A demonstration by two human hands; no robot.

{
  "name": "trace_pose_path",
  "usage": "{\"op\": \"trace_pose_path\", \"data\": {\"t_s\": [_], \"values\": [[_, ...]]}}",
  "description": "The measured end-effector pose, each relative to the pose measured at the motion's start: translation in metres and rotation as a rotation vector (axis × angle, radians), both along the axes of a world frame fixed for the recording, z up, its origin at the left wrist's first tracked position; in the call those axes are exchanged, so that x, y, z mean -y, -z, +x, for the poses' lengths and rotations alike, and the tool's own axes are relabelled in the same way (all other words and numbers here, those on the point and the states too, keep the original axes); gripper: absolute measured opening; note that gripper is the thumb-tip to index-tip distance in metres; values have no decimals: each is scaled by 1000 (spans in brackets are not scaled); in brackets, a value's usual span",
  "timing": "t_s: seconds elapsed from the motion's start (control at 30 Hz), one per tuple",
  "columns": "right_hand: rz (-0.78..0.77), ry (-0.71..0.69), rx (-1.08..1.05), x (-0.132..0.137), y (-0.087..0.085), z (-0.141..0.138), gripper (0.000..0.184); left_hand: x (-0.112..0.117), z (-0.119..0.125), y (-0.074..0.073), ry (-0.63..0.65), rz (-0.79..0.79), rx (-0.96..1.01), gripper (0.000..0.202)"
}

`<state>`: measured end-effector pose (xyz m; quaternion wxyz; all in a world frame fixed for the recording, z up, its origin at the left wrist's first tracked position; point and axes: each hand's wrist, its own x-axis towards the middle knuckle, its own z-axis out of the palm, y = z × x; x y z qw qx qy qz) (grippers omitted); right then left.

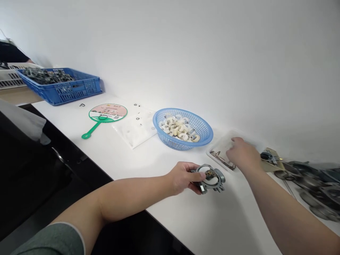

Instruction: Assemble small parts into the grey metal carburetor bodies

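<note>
The left hand (183,177) is clenched around a ring-shaped cast-metal part (209,173) (dull grey, with a rounded hollow centre), held just above the smooth white surface (186,226). The right hand (243,154), fingers curled, sits over a shallow pale plastic tray (220,141) of thin metal pieces (220,159); whether it grips anything is hidden.

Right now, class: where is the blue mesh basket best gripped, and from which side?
Grip the blue mesh basket by its raised rim on the right, from above with the right hand: the round rim stands clear of the table, and that side lies nearest the hand.
</note>
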<state>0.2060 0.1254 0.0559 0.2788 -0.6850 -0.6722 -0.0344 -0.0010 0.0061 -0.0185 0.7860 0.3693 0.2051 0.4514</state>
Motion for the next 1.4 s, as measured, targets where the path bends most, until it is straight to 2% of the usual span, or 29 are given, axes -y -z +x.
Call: {"op": "trace_pose_path", "data": {"t_s": [0.1, 0.23, 0.33, 0.4, 0.5, 0.6, 0.77, 1.03, 1.4], "values": [[28, 131, -41, 22, -11, -2, 37, -1, 0, -2, -1, -11, 9, 51], [155, 137, -232, 81, -7, -13, 32, 3, 0, -4, -17, -34, -12, 51], [322, -18, -589, 128, 6, -28, 25, 8, -2, -5, -49, -41, -15, 48], [395, -100, -659, 151, 14, -40, 24, 9, -3, -6, -53, -53, 1, 45], [512, -192, -633, 170, 21, -54, 15, 10, -5, -7, -34, -71, 25, 41], [669, -265, -520, 177, 27, -60, 7, 10, -6, -6, -10, -80, 52, 37], [853, -295, -230, 175, 36, -60, 23, 11, -3, -3, 23, -109, 92, 34], [913, -305, -121, 170, 38, -67, 23, 14, -1, -3, 111, -116, 137, 37], [882, -239, -128, 167, 45, -66, 18, 14, 0, -5, 109, -72, 115, 42]]}}
